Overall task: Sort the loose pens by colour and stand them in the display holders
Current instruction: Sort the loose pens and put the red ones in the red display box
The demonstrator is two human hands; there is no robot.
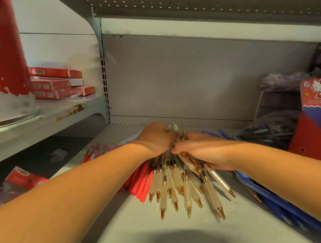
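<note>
Several white pens (187, 186) with gold tips fan out on the grey shelf (151, 231), tips toward me. My left hand (158, 137) grips their upper ends from the left. My right hand (200, 150) curls round the same bunch from the right, with a few pens under its palm. Red pens (141, 181) lie in a pile to the left, partly under my left forearm. Blue pens (274, 201) lie to the right, under my right forearm. A red Hello Kitty display box (316, 117) stands at the far right.
A bag of dark pens (269, 133) sits at the back right beside the display box. Flat red boxes (54, 83) and a red cone (8, 46) stand on the neighbouring left shelf. An upper shelf overhangs closely. Red packets (24, 179) lie lower left.
</note>
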